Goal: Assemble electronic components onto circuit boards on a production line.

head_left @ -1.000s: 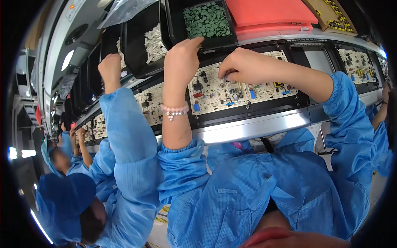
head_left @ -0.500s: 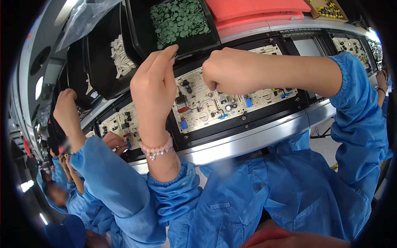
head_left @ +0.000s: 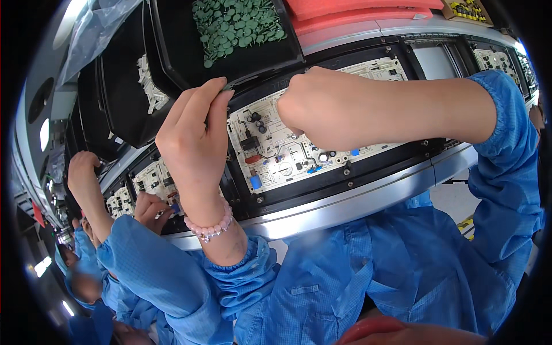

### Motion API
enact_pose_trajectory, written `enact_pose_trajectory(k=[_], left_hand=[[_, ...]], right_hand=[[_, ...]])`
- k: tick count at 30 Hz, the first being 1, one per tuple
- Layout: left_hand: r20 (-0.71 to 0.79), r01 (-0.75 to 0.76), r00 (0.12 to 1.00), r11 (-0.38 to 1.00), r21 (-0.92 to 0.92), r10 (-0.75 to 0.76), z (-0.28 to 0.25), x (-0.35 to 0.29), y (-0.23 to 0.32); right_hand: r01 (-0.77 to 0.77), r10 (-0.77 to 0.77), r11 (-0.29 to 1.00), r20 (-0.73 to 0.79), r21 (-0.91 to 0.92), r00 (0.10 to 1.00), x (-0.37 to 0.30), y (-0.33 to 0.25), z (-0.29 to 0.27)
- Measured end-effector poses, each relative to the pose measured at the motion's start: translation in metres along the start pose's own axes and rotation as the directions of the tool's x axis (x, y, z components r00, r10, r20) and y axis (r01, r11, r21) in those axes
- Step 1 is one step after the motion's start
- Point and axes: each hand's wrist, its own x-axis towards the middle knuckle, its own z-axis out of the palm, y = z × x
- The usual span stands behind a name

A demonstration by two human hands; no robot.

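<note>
My left hand [head_left: 192, 129] is above the left end of a cream circuit board [head_left: 270, 167], near the rim of a black tray [head_left: 241, 77]. Its thumb and fingertips pinch a small green disc part [head_left: 227, 88], mostly covered by the fingers. My right hand [head_left: 319, 106] hangs over the middle of the board, its fingers curled down and closed. What they hold, if anything, is hidden. Black, blue and red components stand on the board, which sits in a black frame [head_left: 305, 191].
Green discs [head_left: 238, 29] lie heaped in the tray. Left of it, a black bin [head_left: 123, 86] holds white parts [head_left: 150, 86]. Red foam sheets [head_left: 356, 11] and a carton of yellow-black parts [head_left: 468, 10] lie behind. A co-worker's hand [head_left: 152, 211] works on the left-hand board.
My left hand has come back from the tray's rim toward the board, its fingertips still pinched. The right hand stays over the board. The whole view has shifted slightly.
</note>
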Motion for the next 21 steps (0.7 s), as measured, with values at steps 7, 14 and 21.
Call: enact_pose_trajectory(k=[7,14,21], left_hand=[[-0.015,-0.045,0.999,0.999,-0.002,0.045,0.001,-0.001,-0.003],[0.001,-0.118,0.993,0.993,0.002,0.118,-0.004,-0.002,0.003],[0.186,-0.034,0.981,0.991,-0.128,0.058,-0.020,-0.004,0.026]], right_hand=[[0.052,-0.052,0.999,-0.009,-0.005,0.999,-0.006,-0.001,0.004],[-0.180,0.167,0.977,0.113,0.116,0.979,-0.008,0.004,0.009],[-0.380,0.280,0.846,0.293,0.374,0.914,-0.014,0.013,0.004]])
